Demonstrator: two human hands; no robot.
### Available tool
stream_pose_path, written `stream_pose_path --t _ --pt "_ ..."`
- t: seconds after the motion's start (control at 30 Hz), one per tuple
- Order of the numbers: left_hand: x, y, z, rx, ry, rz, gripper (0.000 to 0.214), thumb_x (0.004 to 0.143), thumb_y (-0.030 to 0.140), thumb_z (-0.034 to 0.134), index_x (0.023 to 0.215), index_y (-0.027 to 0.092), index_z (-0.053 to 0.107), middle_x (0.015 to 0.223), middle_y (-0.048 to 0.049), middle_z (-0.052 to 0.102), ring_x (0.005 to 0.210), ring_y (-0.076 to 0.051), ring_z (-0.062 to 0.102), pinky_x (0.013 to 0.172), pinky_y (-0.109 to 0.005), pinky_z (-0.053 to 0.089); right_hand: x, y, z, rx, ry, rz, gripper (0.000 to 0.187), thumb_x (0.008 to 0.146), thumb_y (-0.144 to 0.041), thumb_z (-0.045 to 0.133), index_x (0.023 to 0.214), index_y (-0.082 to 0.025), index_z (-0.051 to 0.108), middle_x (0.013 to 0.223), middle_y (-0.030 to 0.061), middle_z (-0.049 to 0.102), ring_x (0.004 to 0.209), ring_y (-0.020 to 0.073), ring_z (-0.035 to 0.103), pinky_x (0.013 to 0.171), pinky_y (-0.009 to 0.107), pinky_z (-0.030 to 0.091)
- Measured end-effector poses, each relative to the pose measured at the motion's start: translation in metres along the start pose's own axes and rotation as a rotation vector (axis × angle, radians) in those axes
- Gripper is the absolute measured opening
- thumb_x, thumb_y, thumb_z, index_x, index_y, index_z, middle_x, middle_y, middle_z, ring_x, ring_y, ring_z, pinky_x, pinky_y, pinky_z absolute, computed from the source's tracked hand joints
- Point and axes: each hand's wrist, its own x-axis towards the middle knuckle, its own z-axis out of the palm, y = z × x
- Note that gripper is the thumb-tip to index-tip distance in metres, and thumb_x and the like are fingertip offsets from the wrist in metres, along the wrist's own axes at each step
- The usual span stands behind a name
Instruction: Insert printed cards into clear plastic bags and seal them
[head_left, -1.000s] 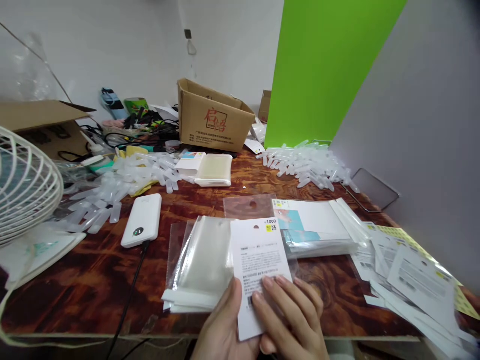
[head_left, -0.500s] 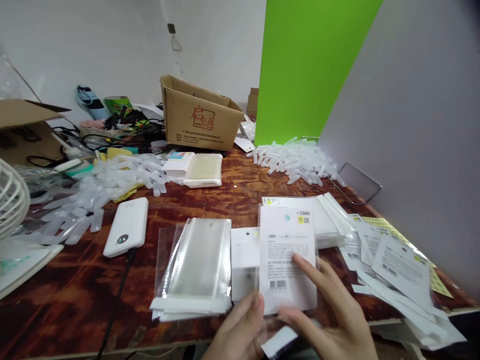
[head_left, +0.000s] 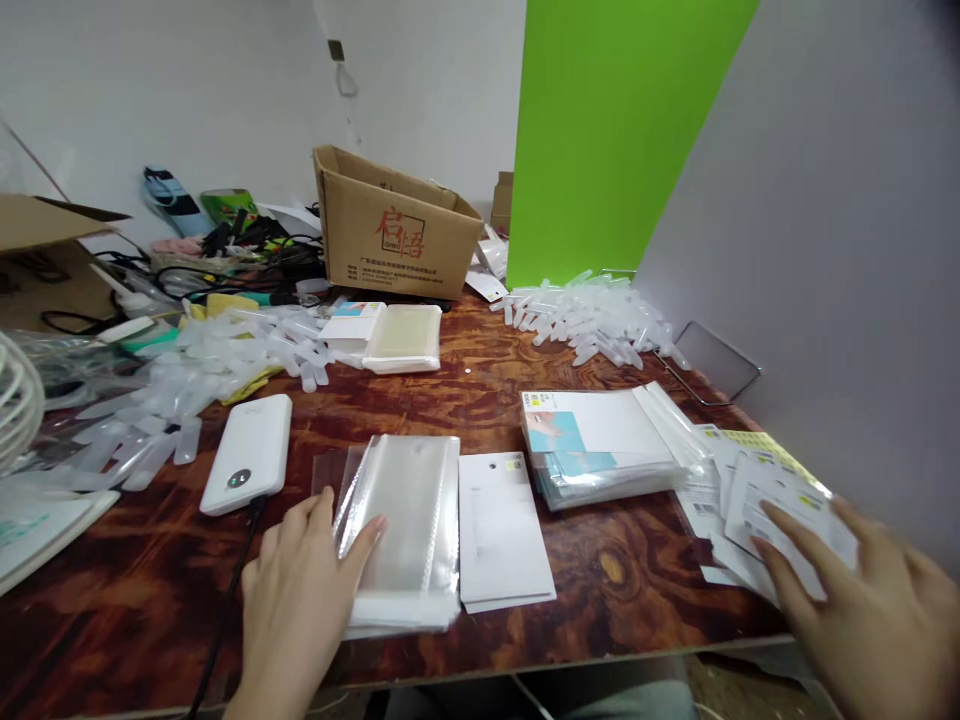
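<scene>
Your left hand [head_left: 300, 575], fingers spread, sits along flat, clear plastic bags [head_left: 405, 520], your right hand [head_left: 870, 600], fingers parted, over loose white printed cards [head_left: 754, 485] on the brown wood-grain bench [head_left: 637, 620]; separate single edges gently.

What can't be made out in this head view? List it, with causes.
Head view:
Right hand: blurred; grip on the scattered cards unclear.
Clear sleeves: left side partly covered by the left hand.
Center card: small print too blurred.
Fan: cut off by left edge.
Cardboard box: front wall hides contents.
</scene>
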Motion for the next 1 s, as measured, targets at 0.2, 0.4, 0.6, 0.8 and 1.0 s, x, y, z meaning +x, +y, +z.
stream_pose_path --t 0.2,0.4,0.6,0.8,1.0 --pt "0.005 -0.011 -0.001 -0.015 -0.050 -0.104 0.055 0.077 0.056 0.048 0.109 0.013 0.061 0.095 -0.0148 0.065 0.093 -0.038 0.061 0.080 -0.045 0.045 -0.021 -0.161 0.006 0.386 -0.296 -0.491 0.041 0.097 -0.039 0.047 0.131 -0.016 0.054 0.132 0.0114 0.059 0.119 0.0252 0.056 0.093 0.038 0.049" --pt "0.004 -0.022 -0.010 -0.136 0.005 -0.231 0.048 0.076 0.057 0.055 0.106 0.019 0.056 0.073 -0.0028 0.061 0.072 -0.029 0.063 0.067 -0.036 0.043 -0.034 -0.183 0.025 0.293 -0.328 -0.622 0.040 0.102 -0.037 0.034 0.128 -0.019 0.058 0.139 0.0044 0.057 0.125 0.0230 0.052 0.103 0.041 0.037" --pt "0.005 -0.036 -0.008 -0.342 -0.053 -0.105 0.048 0.080 0.061 0.044 0.092 0.021 0.068 0.097 -0.0082 0.074 0.095 -0.029 0.066 0.084 -0.035 0.049 -0.031 -0.174 0.021 0.416 -0.230 -0.655 0.035 0.098 -0.017 0.037 0.121 -0.015 0.063 0.129 0.0066 0.064 0.119 0.0219 0.057 0.104 0.039 0.035" --pt "0.006 -0.029 -0.001 -0.292 0.046 0.029 0.062 0.079 0.054 0.042 0.115 0.010 0.067 0.122 -0.0190 0.061 0.114 -0.039 0.051 0.105 -0.053 0.035 -0.031 -0.173 0.016 0.466 -0.185 -0.684 0.031 0.098 -0.018 0.041 0.109 -0.019 0.070 0.118 0.0046 0.071 0.109 0.0225 0.064 0.096 0.038 0.041" --pt "-0.003 -0.025 -0.009 -0.330 0.173 -0.031 0.068 0.079 0.055 0.046 0.121 0.005 0.064 0.110 -0.0206 0.054 0.105 -0.041 0.053 0.098 -0.059 0.039 -0.032 -0.181 0.009 0.572 -0.127 -0.566 0.032 0.098 -0.014 0.038 0.107 -0.015 0.069 0.112 0.0077 0.073 0.108 0.0205 0.067 0.093 0.035 0.047"
